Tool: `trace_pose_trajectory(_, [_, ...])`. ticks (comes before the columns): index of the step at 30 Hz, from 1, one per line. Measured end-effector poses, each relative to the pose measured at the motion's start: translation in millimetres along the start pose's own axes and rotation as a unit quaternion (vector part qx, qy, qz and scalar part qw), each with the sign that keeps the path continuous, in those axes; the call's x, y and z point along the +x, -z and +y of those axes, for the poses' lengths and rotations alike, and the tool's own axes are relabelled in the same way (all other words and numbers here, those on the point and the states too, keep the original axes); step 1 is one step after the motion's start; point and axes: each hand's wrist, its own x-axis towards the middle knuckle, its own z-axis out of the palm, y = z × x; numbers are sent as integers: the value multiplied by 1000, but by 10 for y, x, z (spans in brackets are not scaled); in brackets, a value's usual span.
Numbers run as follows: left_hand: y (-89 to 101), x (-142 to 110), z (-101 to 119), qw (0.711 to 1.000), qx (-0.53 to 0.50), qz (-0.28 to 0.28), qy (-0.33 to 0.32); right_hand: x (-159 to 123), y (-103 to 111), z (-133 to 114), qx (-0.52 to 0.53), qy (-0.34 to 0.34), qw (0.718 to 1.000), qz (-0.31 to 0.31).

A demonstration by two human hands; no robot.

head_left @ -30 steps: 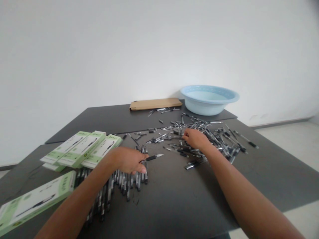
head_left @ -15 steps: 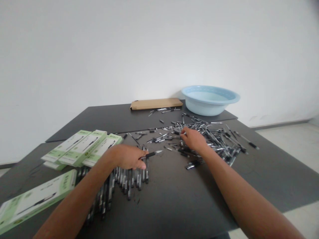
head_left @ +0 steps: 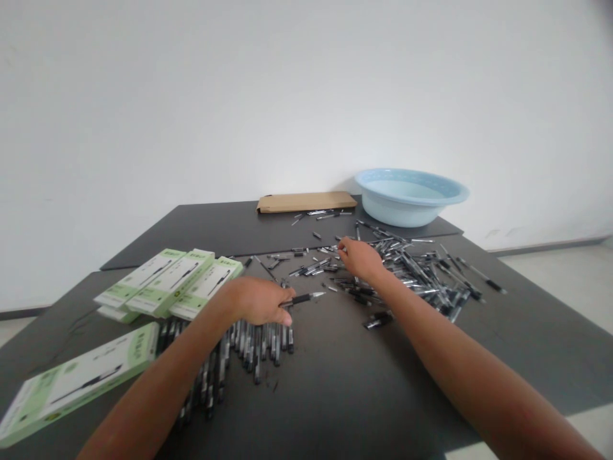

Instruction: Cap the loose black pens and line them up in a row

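Head view: my left hand (head_left: 263, 301) is closed in a pinch on an uncapped pen (head_left: 301, 298); the pen's black grip and pale, pointed tip project beyond my fingers, the tip directed to the right; the thumb extends below the barrel. Under and in front of this hand lies a row of pens (head_left: 257, 358), set side by side, their near ends staggered and directed toward me.

My right hand (head_left: 360, 257) is curled, palm down, at the left edge of a loose heap of pens (head_left: 416, 281); the fingertips are directed left, near scattered pen caps (head_left: 311, 268); I cannot tell whether they grip anything. The heap lies in crossing directions, partly behind my right forearm; a few pens are spread along its right side.

At left on the dark table (head_left: 335, 396), white-and-green pen boxes (head_left: 172, 281) lie overlapping; a separate pen box (head_left: 81, 383) lies nearer to me, its right end beside the row. At the far side, a flat cardboard box (head_left: 306, 202) lies near the wall (head_left: 239, 96); several thin pen parts (head_left: 325, 214) lie just in front of it; a light blue basin (head_left: 407, 211) stands to its right, behind the heap.
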Motion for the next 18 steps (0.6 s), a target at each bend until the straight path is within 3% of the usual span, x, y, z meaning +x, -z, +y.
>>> trace_pose_trajectory(9, [21,-44,-63,1000,-14,1,-2,536,-160,-401,-24,66,995,-67])
trace_pose_trajectory(18, [3,-45,-149,1000,-15,11,-12,801,-247,-669,-54,132,986,-88])
